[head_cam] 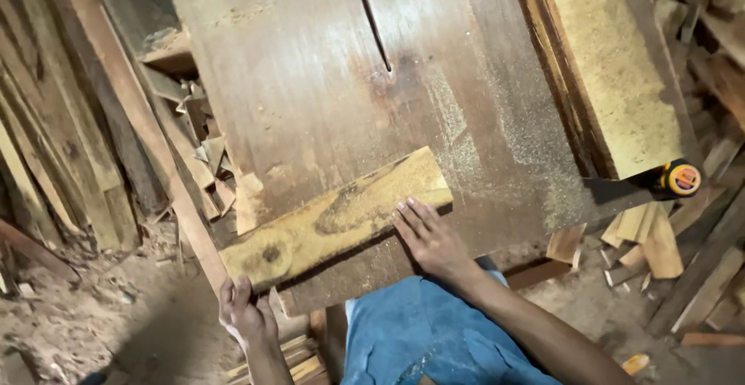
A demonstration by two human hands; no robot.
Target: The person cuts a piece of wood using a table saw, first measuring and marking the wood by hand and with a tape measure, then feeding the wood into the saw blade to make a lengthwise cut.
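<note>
Two hands — left hand [247,311], right hand [431,239] — steady plank [335,218].

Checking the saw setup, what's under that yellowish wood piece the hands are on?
The yellowish wood piece lies flat on the dusty brown saw table, its left end overhanging the edge above scrap offcuts. The left hand grips that end; the right hand presses its near edge. The tabletop beneath is covered.
</note>
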